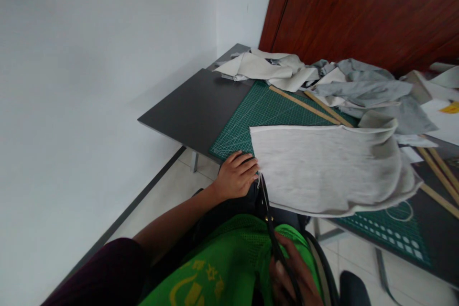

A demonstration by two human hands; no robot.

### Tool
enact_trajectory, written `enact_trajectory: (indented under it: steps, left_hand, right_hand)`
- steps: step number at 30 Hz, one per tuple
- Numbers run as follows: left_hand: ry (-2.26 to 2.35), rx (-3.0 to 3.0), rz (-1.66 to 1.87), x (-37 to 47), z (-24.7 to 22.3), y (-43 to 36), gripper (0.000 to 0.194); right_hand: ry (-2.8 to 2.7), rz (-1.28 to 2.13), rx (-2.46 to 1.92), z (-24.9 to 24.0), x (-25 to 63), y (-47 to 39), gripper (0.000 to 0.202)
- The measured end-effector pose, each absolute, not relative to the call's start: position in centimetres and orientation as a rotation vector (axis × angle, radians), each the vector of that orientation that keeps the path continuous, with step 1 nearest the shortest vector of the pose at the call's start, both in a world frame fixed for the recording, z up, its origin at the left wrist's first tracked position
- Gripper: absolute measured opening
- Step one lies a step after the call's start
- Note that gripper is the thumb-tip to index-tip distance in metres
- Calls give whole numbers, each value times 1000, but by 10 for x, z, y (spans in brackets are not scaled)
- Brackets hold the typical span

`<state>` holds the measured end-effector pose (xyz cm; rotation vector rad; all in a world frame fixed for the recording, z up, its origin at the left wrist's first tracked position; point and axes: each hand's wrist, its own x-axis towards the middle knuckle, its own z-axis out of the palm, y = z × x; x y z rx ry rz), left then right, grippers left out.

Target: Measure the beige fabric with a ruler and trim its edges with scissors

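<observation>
My left hand (235, 176) rests at the near edge of the table, its fingers on the corner of a light grey piece of fabric (326, 167) that lies over the green cutting mat (261, 110). My right hand (294, 275) sits low by my green vest and grips the handles of black scissors (270, 220). The scissor blades point up to the fabric's near left corner, right beside my left fingers.
A heap of grey and cream cloth pieces (322, 79) lies at the back of the dark table (193, 105). Wooden rulers (308, 105) run diagonally across the mat. A white wall is at the left, a red-brown wooden door behind.
</observation>
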<state>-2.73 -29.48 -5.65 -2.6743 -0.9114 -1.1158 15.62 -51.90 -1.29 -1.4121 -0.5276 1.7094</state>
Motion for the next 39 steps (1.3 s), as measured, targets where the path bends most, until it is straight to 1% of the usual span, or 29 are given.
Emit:
enact_trajectory:
  steps: [2,4,11,16,25,30,35,39]
  left_hand:
    - [-919,-2672,-1122,-27,-57,-295,28]
    - [-919,-2669,-1134,-27,-57,-295,28]
    - [-908,-2681,-1164,-26,-58,-295,25]
    - [-879,-2663,-1223,-26,-57,-295,24]
    - [-863,-2640,-1250,-26,-54,-295,22]
    - [-849,-2639,-1266,-26,-56,-295,21]
    - [-879,-2651,-1282,-26,-59,-294,23]
    - [-859,-2623,-1314,-25,-60,-294,23]
  right_hand:
    - [-410,1696,-1454,-6,151,-515,78]
    - [-363,1679,-1475,0,147,-510,84]
    - [-371,1646,-1461,2,148,-496,85]
    - [-494,1723,-1445,-9,151,-492,94]
    - [-554,1737,-1410,-21,155,-496,93]
    - [-575,1701,-1467,-9,149,-493,96]
    - [-474,1666,-1546,11,141,-494,101]
    - [-430,1661,-1562,16,140,-494,102]
